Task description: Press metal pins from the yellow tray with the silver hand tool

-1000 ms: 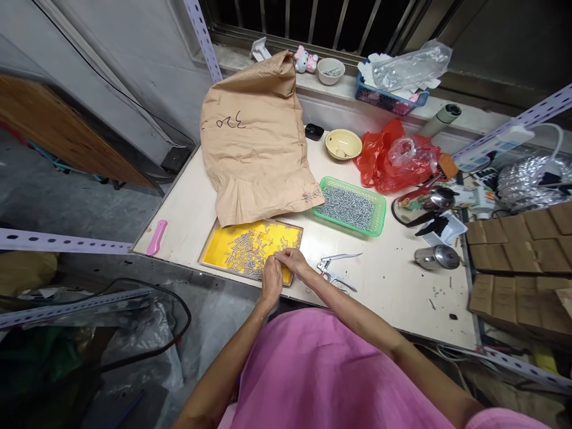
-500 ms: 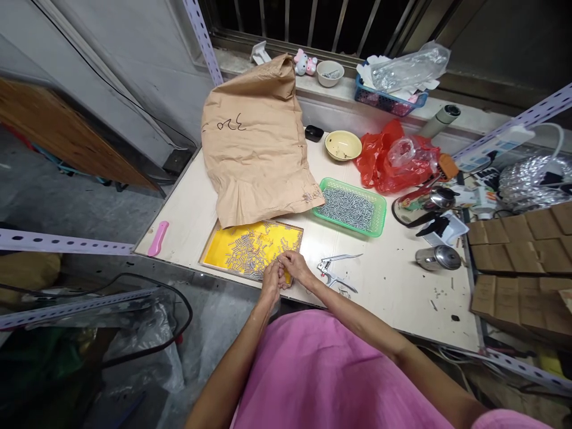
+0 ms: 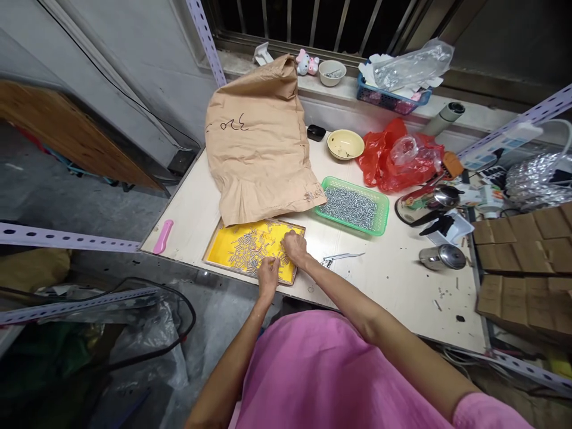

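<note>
A shallow tray (image 3: 210,249) with a yellow lining lies at the table's front edge, with many small silvery metal pins (image 3: 248,249) spread over it. My left hand (image 3: 268,275) is over the tray's front edge, fingertips pinched together among the pins. Over the tray's right end, my right hand (image 3: 295,247) has its fingers curled and closed down at the lining. What either hand holds is too small or hidden to make out. Right of the tray lie metal hand pliers (image 3: 343,257), partly covered by my right forearm.
A large brown paper bag (image 3: 261,143) overlaps the tray's back edge. Behind to the right stands a green basket (image 3: 381,215) of similar pins. A pink-handled object (image 3: 163,236) lies at left. Steel cup (image 3: 440,257), kettle (image 3: 413,205) and red plastic bag (image 3: 379,155) stand at right.
My hands were together at the tray's front right corner. Now they are apart: the right has gone forward over the tray, the left slightly forward and left. The right forearm now covers part of the pliers.
</note>
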A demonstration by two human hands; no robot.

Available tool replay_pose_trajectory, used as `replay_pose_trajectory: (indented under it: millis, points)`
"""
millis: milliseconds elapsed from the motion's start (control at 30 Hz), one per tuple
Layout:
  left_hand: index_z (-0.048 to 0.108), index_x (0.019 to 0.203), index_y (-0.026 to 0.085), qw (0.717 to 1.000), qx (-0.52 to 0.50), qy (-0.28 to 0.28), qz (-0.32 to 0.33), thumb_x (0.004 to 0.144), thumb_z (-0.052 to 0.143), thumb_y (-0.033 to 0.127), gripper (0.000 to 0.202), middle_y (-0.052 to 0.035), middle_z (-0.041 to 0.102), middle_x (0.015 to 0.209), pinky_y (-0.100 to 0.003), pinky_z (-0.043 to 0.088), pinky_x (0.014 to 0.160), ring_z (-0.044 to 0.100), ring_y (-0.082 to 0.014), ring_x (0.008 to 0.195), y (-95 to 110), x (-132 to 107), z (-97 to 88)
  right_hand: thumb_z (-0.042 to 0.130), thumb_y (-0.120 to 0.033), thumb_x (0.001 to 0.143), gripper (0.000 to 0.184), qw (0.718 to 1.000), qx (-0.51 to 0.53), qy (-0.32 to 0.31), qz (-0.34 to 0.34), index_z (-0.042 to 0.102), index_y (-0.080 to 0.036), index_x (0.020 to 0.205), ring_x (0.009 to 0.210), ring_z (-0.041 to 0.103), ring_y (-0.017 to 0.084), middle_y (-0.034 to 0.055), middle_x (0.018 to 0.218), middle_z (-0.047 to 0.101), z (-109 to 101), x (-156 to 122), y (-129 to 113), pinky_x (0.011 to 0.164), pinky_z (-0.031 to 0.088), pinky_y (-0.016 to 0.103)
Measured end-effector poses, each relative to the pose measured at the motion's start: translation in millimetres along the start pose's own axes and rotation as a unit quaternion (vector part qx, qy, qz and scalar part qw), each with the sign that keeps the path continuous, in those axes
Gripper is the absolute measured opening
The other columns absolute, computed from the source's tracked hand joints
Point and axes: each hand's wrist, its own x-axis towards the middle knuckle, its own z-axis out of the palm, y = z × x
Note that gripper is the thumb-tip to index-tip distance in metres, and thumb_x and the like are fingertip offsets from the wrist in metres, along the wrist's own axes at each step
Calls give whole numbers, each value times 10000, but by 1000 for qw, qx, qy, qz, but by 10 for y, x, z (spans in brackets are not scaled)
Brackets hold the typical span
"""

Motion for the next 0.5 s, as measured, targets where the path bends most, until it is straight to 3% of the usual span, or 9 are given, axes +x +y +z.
replay_pose_trajectory:
  millis: [100, 233, 367, 500]
  points:
    - [606, 807, 192, 1000, 16, 12, 17, 832, 558, 312, 131, -50, 658, 750, -286, 473, 686, 650, -200, 760, 81, -16, 12, 531, -141, 859, 184, 1000, 12, 14, 12, 696, -93, 923, 915, 649, 254, 201, 1048, 653, 1, 30, -34, 753, 452, 326]
    - [622, 857, 182, 999, -24, 16, 18, 892, 477, 337, 215, -46, 640, 759, -283, 492, 665, 621, -172, 700, 190, 25, -14, 567, -236, 824, 194, 985, 174, 0, 6, 666, -149, 682, 687, 647, 189, 78, 707, 680, -34, -95, 38, 636, 453, 269]
    - [633, 1053, 162, 980, -181, -57, -64, 893, 486, 446, 357, 10, 592, 682, -254, 504, 519, 541, -106, 506, 211, 79, -64, 591, -356, 804, 229, 922, 380, -70, -6, 595, -189, 646, 515, 578, 126, -14, 562, 623, 41, -354, 175, 519, 445, 224]
    - [677, 946, 123, 948, -261, -147, -105, 779, 663, 435, 354, 32, 584, 573, -282, 574, 610, 595, -112, 538, 143, 85, -120, 664, -370, 751, 198, 865, 487, -113, 35, 590, -199, 684, 516, 591, 119, -37, 575, 624, 178, -570, 257, 555, 499, 236]
